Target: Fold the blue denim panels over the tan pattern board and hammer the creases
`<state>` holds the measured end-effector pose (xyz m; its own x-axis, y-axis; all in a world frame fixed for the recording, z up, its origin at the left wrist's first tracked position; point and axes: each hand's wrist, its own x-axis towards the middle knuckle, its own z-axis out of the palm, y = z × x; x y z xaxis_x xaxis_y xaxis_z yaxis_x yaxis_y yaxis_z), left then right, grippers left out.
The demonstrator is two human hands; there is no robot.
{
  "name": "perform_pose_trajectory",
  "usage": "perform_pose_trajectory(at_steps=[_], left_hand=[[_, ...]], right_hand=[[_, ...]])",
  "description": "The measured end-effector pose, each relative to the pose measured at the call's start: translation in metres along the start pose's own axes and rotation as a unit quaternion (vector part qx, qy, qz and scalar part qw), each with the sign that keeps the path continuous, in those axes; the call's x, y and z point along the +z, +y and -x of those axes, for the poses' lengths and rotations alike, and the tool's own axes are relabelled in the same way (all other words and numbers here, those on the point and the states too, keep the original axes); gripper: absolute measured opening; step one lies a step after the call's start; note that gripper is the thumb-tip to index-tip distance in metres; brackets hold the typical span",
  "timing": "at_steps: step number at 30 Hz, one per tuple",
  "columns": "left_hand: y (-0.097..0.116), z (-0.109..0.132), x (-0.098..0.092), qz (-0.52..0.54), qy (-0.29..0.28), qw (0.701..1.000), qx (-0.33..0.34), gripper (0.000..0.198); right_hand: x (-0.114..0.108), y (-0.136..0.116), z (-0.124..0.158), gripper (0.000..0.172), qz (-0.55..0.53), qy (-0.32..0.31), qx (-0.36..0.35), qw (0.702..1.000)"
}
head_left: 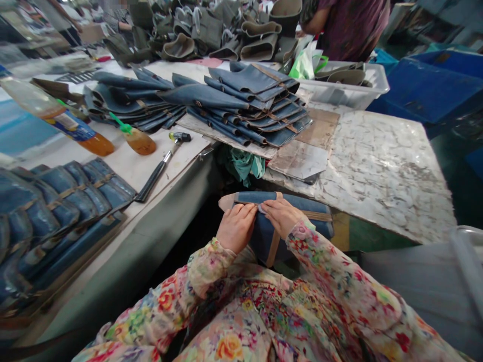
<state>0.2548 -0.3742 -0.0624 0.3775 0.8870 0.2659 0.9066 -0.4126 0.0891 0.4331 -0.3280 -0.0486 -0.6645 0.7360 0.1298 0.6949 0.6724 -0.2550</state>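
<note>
A blue leather piece (309,205) with tan straps lies in front of my body, curved as if around a form, which I cannot make out. Along its near upper edge, my left hand (237,227) presses with fingers bent and closed over the leather. Close to those fingertips, my right hand (282,217) rests on the same piece, its fingers held together. A small whitish bit (260,207) shows at the right fingertips; its kind is unclear. The underside of the piece and both thumbs are mostly hidden.
A hammer (160,168), a green-tipped glue bottle (139,141) and a larger bottle (75,130) lie left. Blue leather pieces are stacked on the left table (68,193) and ahead (245,103). A white bin (372,88) stands behind the worn board (388,166); a person (354,30) is beyond.
</note>
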Motion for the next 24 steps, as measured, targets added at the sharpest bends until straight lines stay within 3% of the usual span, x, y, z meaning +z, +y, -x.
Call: perform_pose_trajectory(at_steps=[9, 17, 24], left_hand=[[-0.022, 0.011, -0.01, -0.03, 0.013, 0.998, -0.049, 0.033], [-0.036, 0.018, -0.009, -0.006, 0.017, 0.992, -0.124, 0.032], [-0.033, 0.018, -0.005, 0.013, 0.029, 0.993, -0.115, 0.037]], right_hand=[[0.004, -0.021, -0.032, 0.034, -0.021, -0.058, -0.022, 0.998], [0.016, -0.033, -0.06, 0.035, -0.03, -0.07, -0.034, 0.997], [0.006, -0.03, -0.047, 0.033, -0.018, -0.059, -0.035, 0.997]])
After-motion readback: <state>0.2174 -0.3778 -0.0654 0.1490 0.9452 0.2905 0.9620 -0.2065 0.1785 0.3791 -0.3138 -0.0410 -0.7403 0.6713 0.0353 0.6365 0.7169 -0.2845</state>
